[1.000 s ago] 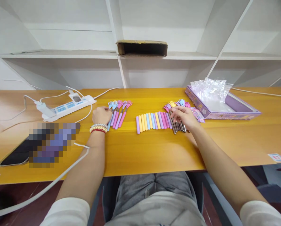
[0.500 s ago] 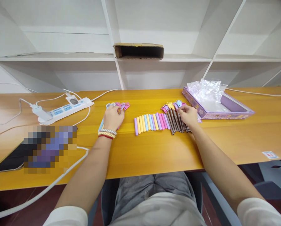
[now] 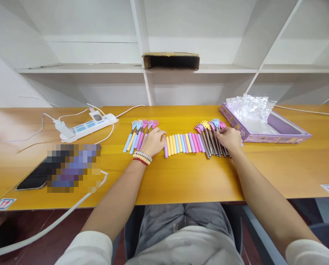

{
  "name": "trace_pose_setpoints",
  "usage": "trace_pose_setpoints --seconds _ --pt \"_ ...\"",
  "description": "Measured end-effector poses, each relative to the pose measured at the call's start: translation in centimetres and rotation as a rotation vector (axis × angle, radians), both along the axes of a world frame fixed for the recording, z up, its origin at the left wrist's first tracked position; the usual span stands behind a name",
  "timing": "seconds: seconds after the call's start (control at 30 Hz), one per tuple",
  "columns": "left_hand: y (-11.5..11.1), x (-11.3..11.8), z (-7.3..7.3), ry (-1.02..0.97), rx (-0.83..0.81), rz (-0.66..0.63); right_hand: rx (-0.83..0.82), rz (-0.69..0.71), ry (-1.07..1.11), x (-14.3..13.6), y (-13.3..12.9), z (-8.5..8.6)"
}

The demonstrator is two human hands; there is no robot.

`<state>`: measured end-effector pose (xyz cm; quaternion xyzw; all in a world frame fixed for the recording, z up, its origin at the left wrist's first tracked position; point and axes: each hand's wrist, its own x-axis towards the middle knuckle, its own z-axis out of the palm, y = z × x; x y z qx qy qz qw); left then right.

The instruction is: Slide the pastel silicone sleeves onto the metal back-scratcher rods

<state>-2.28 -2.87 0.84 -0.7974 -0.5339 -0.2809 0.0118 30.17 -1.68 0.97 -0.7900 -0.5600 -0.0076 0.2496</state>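
My left hand [image 3: 154, 142] is at the left end of a row of pastel handles [image 3: 184, 143], its fingertips by the purple end one; whether they grip it is hard to see. Left of this hand lie several hand-shaped scratchers [image 3: 133, 136] with coloured handles, partly covered by it. At the right end of the row, several metal rods with coloured hand-shaped heads [image 3: 205, 125] lie side by side. My right hand [image 3: 228, 139] rests on the rightmost of these, fingers pinched at a rod just below the heads.
A purple box [image 3: 277, 138] with clear plastic bags [image 3: 254, 106] stands at the right. Left are a white power strip [image 3: 91, 127] with cables and a dark phone [image 3: 34, 176] beside a blurred patch. An open cardboard box [image 3: 171, 54] sits on the shelf behind.
My left hand has moved right from the scratchers to the row of handles, uncovering several scratchers. My right hand stays at the rods. The whole view has shifted slightly.
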Motion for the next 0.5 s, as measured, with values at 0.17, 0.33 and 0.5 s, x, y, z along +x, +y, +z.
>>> trace_pose_setpoints --seconds 0.17,0.33,0.5 --pt "-0.03 0.04 -0.01 0.01 -0.025 0.001 0.0 -0.014 -0.016 0.07 0.01 -0.07" --pt "-0.31 0.35 0.07 0.053 -0.086 -0.022 -0.021 0.014 -0.071 0.07 0.02 0.0" --pt "-0.71 0.7 0.11 0.065 -0.209 -0.09 -0.061 -0.012 -0.083 -0.32 -0.1 0.2"
